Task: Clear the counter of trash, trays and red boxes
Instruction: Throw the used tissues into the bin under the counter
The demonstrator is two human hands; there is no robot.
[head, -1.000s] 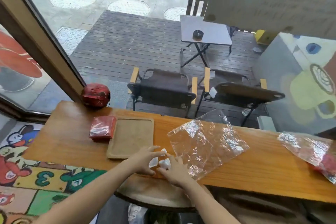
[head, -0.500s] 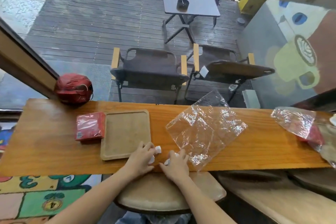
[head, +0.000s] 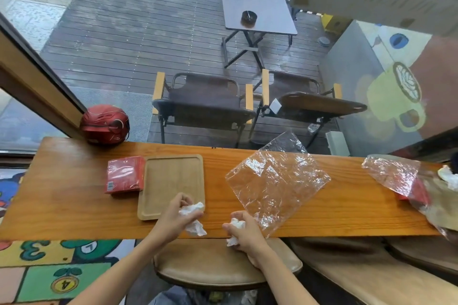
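Note:
My left hand (head: 173, 216) is closed on a crumpled white tissue (head: 192, 218) over the near edge of the wooden counter (head: 62, 205). My right hand (head: 245, 234) grips a second crumpled tissue (head: 235, 225) beside the corner of a clear plastic bag (head: 275, 186) lying flat on the counter. A light wooden tray (head: 171, 178) lies just left of my left hand. A red box (head: 124, 176) touches the tray's left side. At the far right, another clear plastic bag (head: 394, 173) covers a red item (head: 418, 193).
A red helmet (head: 105, 124) sits at the counter's back left corner against the window. A round padded stool (head: 223, 265) stands below my hands, with more seats to the right. Behind the glass are chairs and a small table.
Both hands have lifted the tissues off the counter and drawn apart, each now clutching its own wad. The camera view shifted slightly.

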